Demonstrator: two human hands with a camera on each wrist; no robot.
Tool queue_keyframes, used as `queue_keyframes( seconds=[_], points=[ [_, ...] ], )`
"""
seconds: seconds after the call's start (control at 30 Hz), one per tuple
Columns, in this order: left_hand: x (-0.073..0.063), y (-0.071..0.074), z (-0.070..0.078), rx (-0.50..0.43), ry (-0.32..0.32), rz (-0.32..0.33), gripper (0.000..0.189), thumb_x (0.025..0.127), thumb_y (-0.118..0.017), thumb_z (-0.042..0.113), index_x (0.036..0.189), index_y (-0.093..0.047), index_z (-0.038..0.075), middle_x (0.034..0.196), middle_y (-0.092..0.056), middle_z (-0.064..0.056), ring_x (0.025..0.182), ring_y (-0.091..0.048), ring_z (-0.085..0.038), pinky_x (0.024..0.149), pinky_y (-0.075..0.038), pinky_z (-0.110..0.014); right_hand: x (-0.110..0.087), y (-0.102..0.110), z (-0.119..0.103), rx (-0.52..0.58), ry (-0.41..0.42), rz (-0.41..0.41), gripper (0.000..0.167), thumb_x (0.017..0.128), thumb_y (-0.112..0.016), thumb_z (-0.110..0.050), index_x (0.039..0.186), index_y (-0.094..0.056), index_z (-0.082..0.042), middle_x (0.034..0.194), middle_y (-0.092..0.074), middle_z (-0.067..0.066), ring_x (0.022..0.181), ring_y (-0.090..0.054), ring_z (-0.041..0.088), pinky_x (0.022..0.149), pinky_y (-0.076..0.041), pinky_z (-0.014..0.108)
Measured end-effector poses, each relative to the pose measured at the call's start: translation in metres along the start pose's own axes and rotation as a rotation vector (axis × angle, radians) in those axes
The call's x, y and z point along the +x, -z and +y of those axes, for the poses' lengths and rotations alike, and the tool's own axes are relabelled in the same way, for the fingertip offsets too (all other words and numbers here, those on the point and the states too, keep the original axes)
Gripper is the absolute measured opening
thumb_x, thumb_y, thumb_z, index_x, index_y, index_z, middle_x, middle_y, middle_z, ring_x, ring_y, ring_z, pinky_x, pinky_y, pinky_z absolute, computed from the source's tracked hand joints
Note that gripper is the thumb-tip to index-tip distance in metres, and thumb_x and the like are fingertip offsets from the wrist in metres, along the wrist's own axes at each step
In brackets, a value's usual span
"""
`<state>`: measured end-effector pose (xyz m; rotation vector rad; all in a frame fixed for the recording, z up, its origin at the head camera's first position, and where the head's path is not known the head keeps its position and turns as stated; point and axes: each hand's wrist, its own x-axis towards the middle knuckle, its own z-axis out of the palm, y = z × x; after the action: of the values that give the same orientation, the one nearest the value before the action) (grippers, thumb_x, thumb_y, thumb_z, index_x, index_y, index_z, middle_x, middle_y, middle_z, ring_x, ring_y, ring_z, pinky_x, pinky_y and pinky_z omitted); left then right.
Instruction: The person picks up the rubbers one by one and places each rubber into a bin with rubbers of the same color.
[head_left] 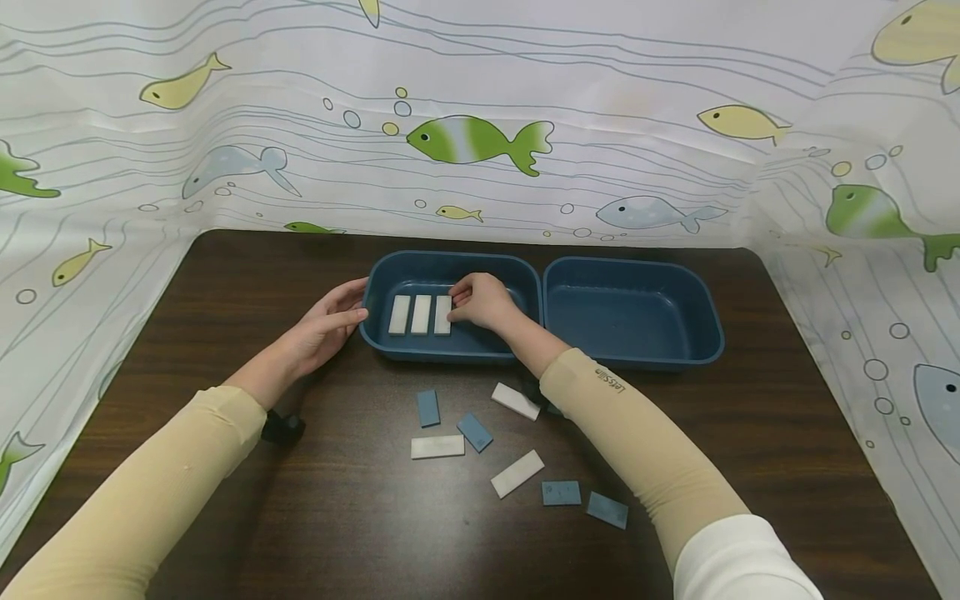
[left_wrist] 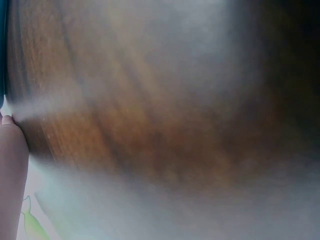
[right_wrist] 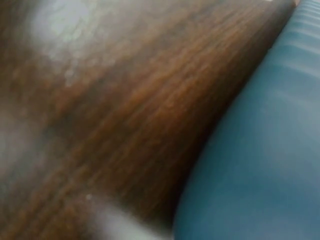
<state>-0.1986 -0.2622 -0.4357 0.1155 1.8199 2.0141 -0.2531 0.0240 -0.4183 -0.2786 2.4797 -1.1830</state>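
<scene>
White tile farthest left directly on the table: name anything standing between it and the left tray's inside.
A blue tile lies flat between that white tile and the left tray, whose near wall also stands in the way.

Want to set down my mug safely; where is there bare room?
Free: the right bin; the table to its right; the table left of the left hand. Crowded: the left bin, with three white tiles and the right hand; the table's middle, strewn with loose tiles.
</scene>
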Motion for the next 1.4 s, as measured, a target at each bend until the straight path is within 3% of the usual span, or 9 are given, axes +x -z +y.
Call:
queue_keyframes(
  seconds=[0.6,0.9,1.4],
  points=[
    [0.001,0.0,-0.001,0.006,0.005,0.006,0.063,0.109,-0.053,0.011,0.165,-0.025,0.009,0.147,-0.046,0.011,0.138,-0.043,-0.003,0.115,-0.036,-0.017,-0.003,0.001,-0.001,-0.005,-0.009,0.021,0.036,0.09,-0.084,-0.007,0.122,-0.073,0.004,0.118,-0.074,0.019,0.109,-0.071,0.029,0.095,-0.058,0.035],
    [0.001,0.0,-0.001,0.004,-0.002,0.008,0.06,0.109,-0.053,0.01,0.164,-0.029,0.01,0.146,-0.048,0.011,0.137,-0.045,-0.002,0.113,-0.036,-0.016,-0.009,0.006,-0.005,0.044,0.035,0.02,0.034,0.092,-0.082,-0.006,0.123,-0.072,0.005,0.117,-0.074,0.021,0.108,-0.07,0.031,0.09,-0.057,0.034],
    [0.002,0.001,-0.001,-0.001,-0.003,-0.002,0.061,0.109,-0.053,0.011,0.164,-0.026,0.009,0.148,-0.047,0.01,0.136,-0.045,-0.001,0.112,-0.037,-0.015,-0.042,0.028,-0.012,0.085,0.148,-0.044,0.038,0.094,-0.079,-0.007,0.129,-0.07,0.005,0.119,-0.074,0.02,0.108,-0.073,0.031,0.093,-0.06,0.033]
  ],
)
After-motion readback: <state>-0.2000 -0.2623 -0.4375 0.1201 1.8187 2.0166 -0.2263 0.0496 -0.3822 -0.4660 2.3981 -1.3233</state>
